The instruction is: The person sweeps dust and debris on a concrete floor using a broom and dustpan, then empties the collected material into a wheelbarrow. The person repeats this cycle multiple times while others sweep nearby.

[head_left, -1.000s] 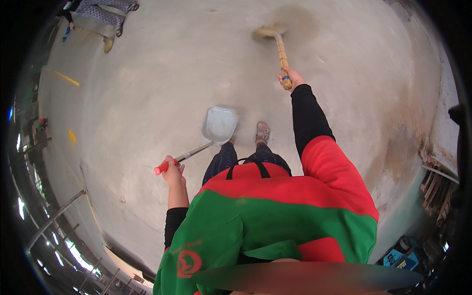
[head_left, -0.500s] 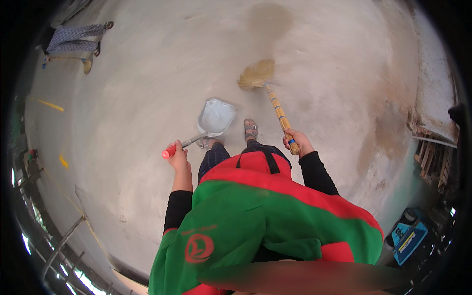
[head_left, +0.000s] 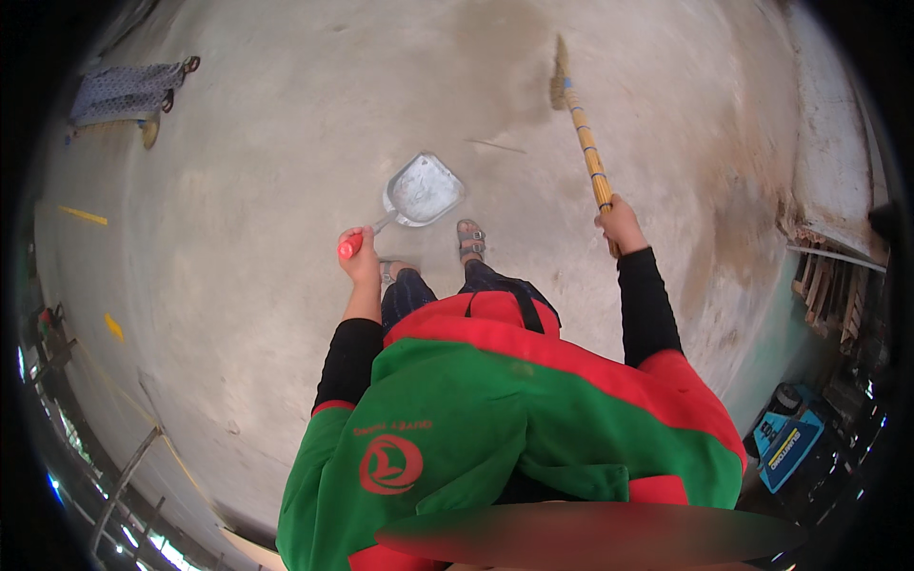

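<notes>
My left hand (head_left: 358, 254) is closed round the red-ended handle of a grey metal dustpan (head_left: 426, 190). The pan lies just ahead of my sandalled feet, its inside pale and scuffed. Out to the right, my right hand (head_left: 622, 226) grips the bound stalk handle of a straw broom (head_left: 592, 157). Blue bands ring that handle. The broom's bristles point away from me at the upper right and look narrow, seen edge-on. A thin, straw-like piece (head_left: 496, 146) lies on the floor between dustpan and broom.
Concrete floor (head_left: 286, 285) spreads all round, with a damp-looking patch ahead. Another person (head_left: 129, 93) stands at the far left beside a second broom (head_left: 149, 131). Wooden slats (head_left: 830, 290) are stacked at the right, and a blue machine (head_left: 788, 447) stands at the lower right.
The broom has swung right and farther away, its bristles turning from broad to edge-on. My right arm has stretched out. The dustpan has shifted slightly forward. A thin piece now shows on the floor.
</notes>
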`<move>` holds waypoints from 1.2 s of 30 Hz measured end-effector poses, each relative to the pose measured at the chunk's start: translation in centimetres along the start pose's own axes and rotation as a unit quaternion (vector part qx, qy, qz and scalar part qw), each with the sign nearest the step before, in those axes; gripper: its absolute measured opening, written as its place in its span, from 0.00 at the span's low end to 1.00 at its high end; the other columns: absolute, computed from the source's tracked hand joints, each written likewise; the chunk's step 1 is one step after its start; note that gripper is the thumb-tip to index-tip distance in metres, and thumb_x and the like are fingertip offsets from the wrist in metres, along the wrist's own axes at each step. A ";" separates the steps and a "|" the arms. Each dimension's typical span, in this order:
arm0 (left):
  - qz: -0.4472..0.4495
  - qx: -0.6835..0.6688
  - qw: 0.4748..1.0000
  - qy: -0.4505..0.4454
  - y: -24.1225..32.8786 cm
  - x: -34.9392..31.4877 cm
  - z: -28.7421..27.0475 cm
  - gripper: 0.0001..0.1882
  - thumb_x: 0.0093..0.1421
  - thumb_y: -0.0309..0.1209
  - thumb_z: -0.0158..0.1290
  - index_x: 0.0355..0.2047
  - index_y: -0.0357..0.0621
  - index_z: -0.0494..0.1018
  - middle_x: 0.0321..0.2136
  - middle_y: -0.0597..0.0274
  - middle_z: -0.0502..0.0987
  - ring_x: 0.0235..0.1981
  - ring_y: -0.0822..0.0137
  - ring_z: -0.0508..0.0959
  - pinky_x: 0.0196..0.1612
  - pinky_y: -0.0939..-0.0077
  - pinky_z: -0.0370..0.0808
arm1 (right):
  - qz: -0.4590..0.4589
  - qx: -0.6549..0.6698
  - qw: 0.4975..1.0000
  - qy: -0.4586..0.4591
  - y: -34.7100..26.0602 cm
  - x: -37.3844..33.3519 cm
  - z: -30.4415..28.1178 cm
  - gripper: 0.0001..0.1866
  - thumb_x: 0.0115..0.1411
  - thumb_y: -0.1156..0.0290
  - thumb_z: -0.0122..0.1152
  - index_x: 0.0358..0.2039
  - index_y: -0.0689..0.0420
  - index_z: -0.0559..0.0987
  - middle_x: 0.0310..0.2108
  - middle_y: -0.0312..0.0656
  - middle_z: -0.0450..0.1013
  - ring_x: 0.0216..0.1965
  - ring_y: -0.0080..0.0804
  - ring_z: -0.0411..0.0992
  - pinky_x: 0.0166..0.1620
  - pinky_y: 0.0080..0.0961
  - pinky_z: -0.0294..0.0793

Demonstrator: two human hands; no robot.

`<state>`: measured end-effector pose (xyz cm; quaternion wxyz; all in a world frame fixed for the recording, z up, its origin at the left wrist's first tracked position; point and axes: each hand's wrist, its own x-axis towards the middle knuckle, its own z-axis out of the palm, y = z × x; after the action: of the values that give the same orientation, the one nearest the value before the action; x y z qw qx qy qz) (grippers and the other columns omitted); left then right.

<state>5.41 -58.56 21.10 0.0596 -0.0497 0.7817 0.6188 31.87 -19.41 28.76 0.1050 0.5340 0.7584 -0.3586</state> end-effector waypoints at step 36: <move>-0.057 0.126 0.990 0.005 -0.6 0.4 1.1 0.16 0.47 0.34 0.62 0.33 0.40 0.71 0.28 0.61 0.75 0.31 0.69 0.74 0.38 0.76 0.71 | 0.041 0.201 0.949 -0.240 -1.1 -4.4 -2.2 0.22 0.43 0.76 0.56 0.43 0.63 0.69 0.19 0.36 0.66 0.14 0.24 0.65 0.16 0.22 0.65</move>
<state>5.12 -57.62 20.21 0.0966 -0.0897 0.8495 0.5108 33.20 -21.35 33.23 0.1888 0.4727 0.6004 -0.6168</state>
